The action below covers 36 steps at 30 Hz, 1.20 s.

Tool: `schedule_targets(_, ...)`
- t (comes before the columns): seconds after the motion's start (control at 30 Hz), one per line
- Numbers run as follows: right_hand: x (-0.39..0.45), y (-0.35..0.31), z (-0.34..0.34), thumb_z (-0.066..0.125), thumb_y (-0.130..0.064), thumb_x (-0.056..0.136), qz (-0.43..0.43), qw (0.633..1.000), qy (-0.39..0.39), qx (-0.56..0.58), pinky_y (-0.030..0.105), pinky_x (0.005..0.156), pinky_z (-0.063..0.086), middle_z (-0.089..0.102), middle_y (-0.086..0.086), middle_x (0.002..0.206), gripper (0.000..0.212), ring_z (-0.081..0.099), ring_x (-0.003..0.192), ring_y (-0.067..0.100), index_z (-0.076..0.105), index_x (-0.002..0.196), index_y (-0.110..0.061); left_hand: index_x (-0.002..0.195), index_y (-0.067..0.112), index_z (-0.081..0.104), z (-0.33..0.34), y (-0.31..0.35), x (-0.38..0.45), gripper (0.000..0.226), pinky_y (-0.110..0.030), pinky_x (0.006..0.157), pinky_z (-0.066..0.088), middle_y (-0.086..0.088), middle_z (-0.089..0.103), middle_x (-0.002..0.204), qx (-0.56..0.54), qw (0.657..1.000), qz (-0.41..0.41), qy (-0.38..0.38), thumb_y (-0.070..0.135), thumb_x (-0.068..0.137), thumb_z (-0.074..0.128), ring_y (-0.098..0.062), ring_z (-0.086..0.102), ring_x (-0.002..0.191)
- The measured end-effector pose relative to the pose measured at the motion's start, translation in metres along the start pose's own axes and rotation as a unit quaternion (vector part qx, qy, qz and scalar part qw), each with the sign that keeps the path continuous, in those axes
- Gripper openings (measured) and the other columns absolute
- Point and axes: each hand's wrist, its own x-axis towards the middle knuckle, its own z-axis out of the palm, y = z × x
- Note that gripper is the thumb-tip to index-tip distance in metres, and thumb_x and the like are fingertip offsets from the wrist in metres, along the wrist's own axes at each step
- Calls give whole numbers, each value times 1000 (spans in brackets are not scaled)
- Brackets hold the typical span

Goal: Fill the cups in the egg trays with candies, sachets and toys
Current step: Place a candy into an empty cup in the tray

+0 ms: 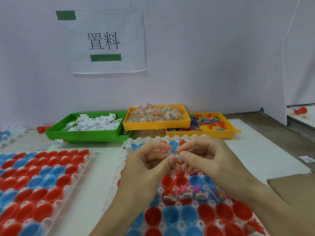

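Candy packet, small and clear with coloured beads inside, sits pinched between both hands above the near tray, right over its far rows. Left hand holds it by thumb and forefinger from one side; right hand pinches the other side the same way, remaining fingers curled loosely under. It looks as if the packet is being separated or straightened before the drop, though what exactly lies between the fingertips is partly hidden. To do this well, I would keep the pinch light, pull the edges apart only enough to free 1 packet, and lower it straight into an open cup just below the hands instead of tossing it, since the cups are shallow and crowded. Below the wrists, 1 row of cups already holds sachets, pink toys and candy, so that row seems finished; the red and blue cups nearer the body look empty and are probably next. Work row by row so no cup is skipped. Beyond the hands stand 3 supply trays: green tray of white sachets to the far left, yellow tray of candy packets straight ahead, and toy tray to the far right. Off to the left of the left hand lies a second tray of cups, which appear unfilled.
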Motion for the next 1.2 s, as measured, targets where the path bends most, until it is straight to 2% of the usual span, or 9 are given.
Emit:
schedule_targets(0.1, 1, 2, 2, 71, -15, 86, 1, 1000, 5, 0, 19, 63, 55, 75, 7, 77, 7, 71, 68, 17, 76, 90, -19, 98, 11, 72, 0, -1, 0, 25, -23, 65, 58, -10, 76, 77, 5, 1000, 5, 0, 15, 74, 74, -22, 74, 68)
schedule_targets(0.2, 2, 3, 1, 71, -28, 78, 7, 1000, -4, 0, 19, 64, 56, 76, 6, 79, 15, 73, 70, 18, 78, 90, -23, 97, 11, 73, 0, -2, -1, 23, -22, 65, 58, -10, 76, 77, 11, 1000, 7, 4, 14, 75, 74, -22, 74, 68)
schedule_targets(0.3, 3, 4, -2, 72, -31, 75, -1, 1000, -8, -6, 17, 63, 56, 77, 2, 80, 15, 74, 71, 15, 80, 88, -26, 96, 11, 74, 1, -2, -1, 23, -23, 66, 58, -10, 76, 78, 13, 1000, 1, 3, 14, 73, 75, -23, 74, 69)
schedule_targets(0.5, 3, 5, -2, 75, -29, 73, -19, 999, 9, -28, 20, 69, 58, 77, -1, 83, 16, 74, 78, 16, 80, 87, -23, 94, 8, 76, -1, 1, 0, 25, -22, 65, 58, -11, 77, 81, 6, 1000, -29, -7, 18, 71, 76, -24, 75, 72)
schedule_targets(0.6, 4, 6, -1, 78, -16, 79, -15, 999, 16, -27, 24, 71, 60, 77, -1, 83, 9, 74, 78, 16, 80, 86, -21, 92, 11, 77, -1, 2, -1, 24, -21, 64, 57, -9, 77, 81, 10, 999, -38, -9, 22, 70, 77, -22, 75, 72)
schedule_targets(0.67, 4, 6, -1, 78, -11, 80, -17, 999, 18, -28, 23, 71, 60, 77, -1, 82, 13, 74, 77, 15, 80, 84, -22, 91, 12, 77, -1, 3, -1, 24, -22, 64, 57, -9, 77, 81, 6, 999, -42, -10, 21, 69, 78, -23, 75, 72)
schedule_targets(0.87, 3, 5, -2, 77, -23, 76, -24, 999, 5, -24, 18, 71, 57, 77, -4, 85, 13, 74, 81, 12, 79, 87, -30, 88, 12, 77, 0, 3, -1, 19, -24, 63, 59, -11, 77, 78, 14, 1000, -13, 5, 14, 70, 78, -25, 75, 68)
schedule_targets(0.97, 1, 1, -4, 73, -33, 76, -18, 1000, -14, -10, 19, 72, 57, 77, -2, 87, 15, 74, 79, 13, 79, 88, -26, 84, 17, 78, 2, 3, -2, 14, -23, 62, 58, -8, 77, 77, 21, 1000, 7, 13, 13, 70, 78, -24, 74, 66)
schedule_targets(1.2, 3, 2, -15, 70, -12, 90, 29, 998, -32, -52, 20, 66, 57, 77, 4, 81, 9, 73, 73, 16, 77, 94, -16, 87, 21, 77, 5, -3, -6, 22, -22, 67, 59, 1, 77, 79, 104, 993, 56, -4, 2, 76, 78, -17, 75, 70)
